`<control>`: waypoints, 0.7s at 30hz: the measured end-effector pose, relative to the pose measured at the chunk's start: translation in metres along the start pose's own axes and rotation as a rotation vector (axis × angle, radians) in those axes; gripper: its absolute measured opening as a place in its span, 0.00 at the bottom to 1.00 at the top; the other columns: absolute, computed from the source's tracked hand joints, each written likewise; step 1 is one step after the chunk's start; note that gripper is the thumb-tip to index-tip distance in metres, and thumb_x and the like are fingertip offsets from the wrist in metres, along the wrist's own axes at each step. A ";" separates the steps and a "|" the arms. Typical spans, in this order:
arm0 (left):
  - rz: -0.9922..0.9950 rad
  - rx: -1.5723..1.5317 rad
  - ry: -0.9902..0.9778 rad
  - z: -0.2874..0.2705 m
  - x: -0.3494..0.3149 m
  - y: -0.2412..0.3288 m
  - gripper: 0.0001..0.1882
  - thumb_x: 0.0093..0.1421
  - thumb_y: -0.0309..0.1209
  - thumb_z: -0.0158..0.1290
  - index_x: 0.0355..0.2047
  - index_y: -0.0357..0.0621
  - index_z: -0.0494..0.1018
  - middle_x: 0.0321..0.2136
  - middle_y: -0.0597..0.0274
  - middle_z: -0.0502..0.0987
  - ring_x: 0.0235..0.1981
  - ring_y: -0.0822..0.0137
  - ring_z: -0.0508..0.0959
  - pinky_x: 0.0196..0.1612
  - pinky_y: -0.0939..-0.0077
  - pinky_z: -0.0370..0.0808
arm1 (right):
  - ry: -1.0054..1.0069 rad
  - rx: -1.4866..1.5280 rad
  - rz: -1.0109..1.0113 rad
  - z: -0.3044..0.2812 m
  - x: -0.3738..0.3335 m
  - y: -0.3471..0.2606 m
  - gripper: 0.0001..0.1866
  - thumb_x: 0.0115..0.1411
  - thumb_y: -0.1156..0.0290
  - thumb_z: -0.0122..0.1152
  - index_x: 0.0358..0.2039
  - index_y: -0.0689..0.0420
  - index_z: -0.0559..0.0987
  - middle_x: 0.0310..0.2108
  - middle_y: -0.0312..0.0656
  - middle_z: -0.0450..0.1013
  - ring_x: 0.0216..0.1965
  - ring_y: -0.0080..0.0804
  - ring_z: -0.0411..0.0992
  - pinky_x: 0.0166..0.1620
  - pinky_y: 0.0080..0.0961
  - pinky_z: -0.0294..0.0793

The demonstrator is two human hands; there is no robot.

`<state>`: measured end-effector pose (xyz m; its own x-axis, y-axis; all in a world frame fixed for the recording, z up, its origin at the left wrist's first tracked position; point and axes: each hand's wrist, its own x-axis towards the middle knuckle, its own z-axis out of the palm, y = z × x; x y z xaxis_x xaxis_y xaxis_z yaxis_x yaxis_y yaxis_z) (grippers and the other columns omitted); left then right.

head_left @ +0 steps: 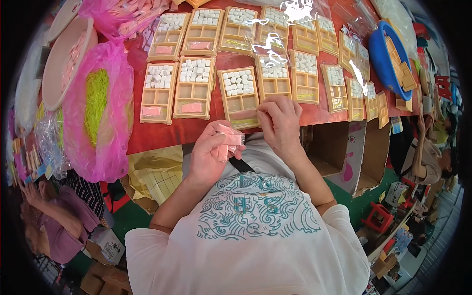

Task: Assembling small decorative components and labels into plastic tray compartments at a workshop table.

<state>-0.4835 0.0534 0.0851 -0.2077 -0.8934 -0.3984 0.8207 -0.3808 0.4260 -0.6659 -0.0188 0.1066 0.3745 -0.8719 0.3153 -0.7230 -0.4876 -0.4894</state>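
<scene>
My left hand [204, 156] is closed around several small pink packets [231, 139] in clear wrap, just off the table's near edge. In front of me sits a tan divided tray [232, 105] with white marshmallow-like pieces [239, 82] in its far compartment. A pink packet [243, 114] lies in its near compartment, with thin yellow-green sticks beside it. Over that tray's near right corner is my right hand [281, 123], thumb and fingers pinched together. Whatever is between those fingertips is hidden. Two trays to the left also have pink packets [191, 107] in their near compartments.
Rows of similar trays cover the red table [211, 132], some under clear plastic film. A pink bag [73, 118] of yellow-green sticks and a pale basin [54, 78] stand left. A blue basin [381, 54] holds trays at right. Cardboard boxes [366, 162] sit below; people work on both sides.
</scene>
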 end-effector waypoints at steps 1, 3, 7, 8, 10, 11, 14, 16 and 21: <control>-0.008 0.032 0.011 0.002 0.000 0.000 0.12 0.63 0.30 0.41 0.45 0.37 0.64 0.33 0.51 0.76 0.31 0.58 0.78 0.31 0.68 0.76 | 0.000 -0.001 0.002 -0.003 0.000 -0.002 0.07 0.52 0.75 0.60 0.33 0.57 0.75 0.35 0.41 0.70 0.39 0.37 0.68 0.47 0.32 0.59; -0.009 0.065 0.024 0.003 0.000 0.000 0.12 0.62 0.27 0.42 0.45 0.36 0.64 0.33 0.51 0.76 0.32 0.58 0.78 0.31 0.69 0.75 | 0.038 -0.034 -0.007 -0.008 0.002 -0.008 0.10 0.50 0.74 0.61 0.35 0.56 0.75 0.37 0.40 0.70 0.41 0.37 0.68 0.48 0.34 0.57; -0.065 0.028 0.000 0.012 0.002 -0.001 0.13 0.66 0.30 0.41 0.47 0.37 0.64 0.35 0.54 0.75 0.31 0.63 0.77 0.31 0.71 0.75 | -0.053 0.104 -0.134 -0.022 0.006 -0.031 0.12 0.49 0.74 0.62 0.36 0.55 0.75 0.38 0.40 0.70 0.41 0.37 0.68 0.48 0.35 0.58; -0.087 0.000 0.009 0.015 0.002 -0.001 0.13 0.67 0.31 0.39 0.48 0.37 0.64 0.34 0.57 0.75 0.30 0.67 0.77 0.32 0.73 0.74 | -0.119 0.142 -0.173 -0.021 0.006 -0.037 0.13 0.48 0.73 0.62 0.36 0.55 0.75 0.38 0.40 0.70 0.41 0.37 0.68 0.47 0.36 0.58; -0.091 -0.105 -0.075 0.001 0.004 -0.006 0.14 0.68 0.31 0.38 0.49 0.37 0.64 0.33 0.61 0.74 0.28 0.71 0.75 0.32 0.76 0.73 | -0.182 0.178 -0.214 -0.016 0.007 -0.042 0.13 0.47 0.73 0.63 0.35 0.55 0.75 0.38 0.40 0.70 0.41 0.37 0.68 0.47 0.36 0.59; -0.097 -0.214 -0.152 0.004 0.005 -0.004 0.14 0.69 0.32 0.37 0.50 0.37 0.64 0.31 0.64 0.73 0.26 0.75 0.73 0.33 0.79 0.71 | -0.168 0.154 -0.222 -0.011 0.005 -0.041 0.13 0.46 0.73 0.63 0.35 0.55 0.75 0.38 0.40 0.70 0.40 0.38 0.68 0.47 0.37 0.59; -0.105 -0.110 -0.026 0.019 0.000 -0.001 0.14 0.69 0.31 0.37 0.50 0.36 0.64 0.28 0.69 0.70 0.25 0.79 0.69 0.33 0.84 0.68 | -0.147 0.129 -0.231 -0.010 0.004 -0.038 0.13 0.45 0.74 0.63 0.34 0.55 0.75 0.37 0.40 0.70 0.40 0.38 0.68 0.47 0.38 0.59; -0.103 -0.121 -0.031 0.018 0.002 -0.004 0.15 0.69 0.31 0.37 0.51 0.36 0.64 0.29 0.69 0.71 0.26 0.80 0.69 0.33 0.85 0.68 | -0.140 0.130 -0.234 -0.010 0.006 -0.037 0.12 0.45 0.75 0.62 0.33 0.56 0.74 0.37 0.40 0.70 0.39 0.39 0.68 0.47 0.38 0.59; -0.087 -0.186 -0.191 0.007 0.008 -0.006 0.18 0.70 0.32 0.35 0.55 0.35 0.62 0.30 0.67 0.71 0.29 0.79 0.70 0.33 0.84 0.68 | -0.138 0.138 -0.253 -0.005 0.009 -0.038 0.11 0.44 0.76 0.61 0.31 0.57 0.74 0.36 0.40 0.70 0.38 0.38 0.68 0.47 0.38 0.60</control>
<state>-0.4937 0.0469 0.0855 -0.3633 -0.8948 -0.2595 0.8754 -0.4232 0.2336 -0.6381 -0.0079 0.1324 0.6143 -0.7156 0.3324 -0.5150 -0.6828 -0.5183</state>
